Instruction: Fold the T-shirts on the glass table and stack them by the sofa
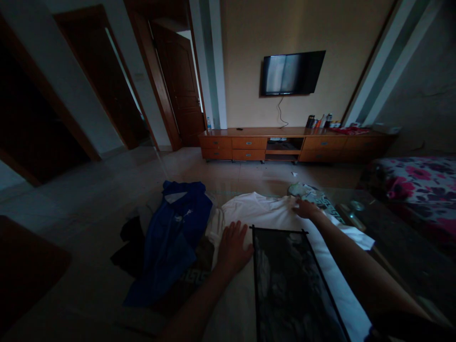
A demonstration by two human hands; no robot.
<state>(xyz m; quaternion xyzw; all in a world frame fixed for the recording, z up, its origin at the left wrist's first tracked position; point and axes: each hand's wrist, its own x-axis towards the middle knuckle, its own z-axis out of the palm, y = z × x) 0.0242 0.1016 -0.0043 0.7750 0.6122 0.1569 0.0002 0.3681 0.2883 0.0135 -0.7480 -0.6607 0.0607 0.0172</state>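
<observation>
A white T-shirt point(260, 209) lies spread out in front of me, with a large dark printed picture point(285, 275) on its front. My left hand point(235, 247) rests flat on the shirt beside the print's upper left corner, fingers extended. At the shirt's far right shoulder, my right hand point(306, 209) is closed, its fingertips pinching the fabric. Left of the shirt lies a crumpled blue garment point(178, 228), with a black piece of cloth point(131, 247) beside it. Dim light hides fine detail.
A patterned cloth point(327, 206) and a small glass object point(356, 206) are right of the shirt. Farther right stands a flower-patterned sofa point(420, 183). Ahead, a low wooden cabinet point(249, 142) holds bottles point(317, 122) beneath a wall-mounted television point(294, 73).
</observation>
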